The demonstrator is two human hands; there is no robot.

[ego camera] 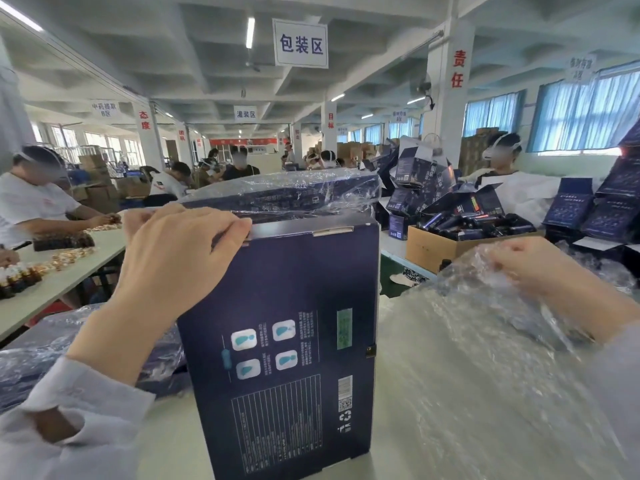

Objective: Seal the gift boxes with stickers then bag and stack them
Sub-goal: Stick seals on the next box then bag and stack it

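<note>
A dark blue gift box [291, 341] stands upright on the table in front of me, its printed back facing me. My left hand [173, 258] grips its top left edge, fingers curled over the rim. My right hand [540, 268] pinches the top of a heap of clear plastic bags [467, 358] lying to the right of the box. Behind the upright box, a bagged blue box [287, 195] lies flat on a stack. More bagged boxes [45, 355] lie at my lower left.
A cardboard carton [433, 247] of dark bottles sits at the right rear, with blue boxes [568, 206] piled beyond it. A long table [62, 278] with small brown bottles runs along the left. Several people work at the tables.
</note>
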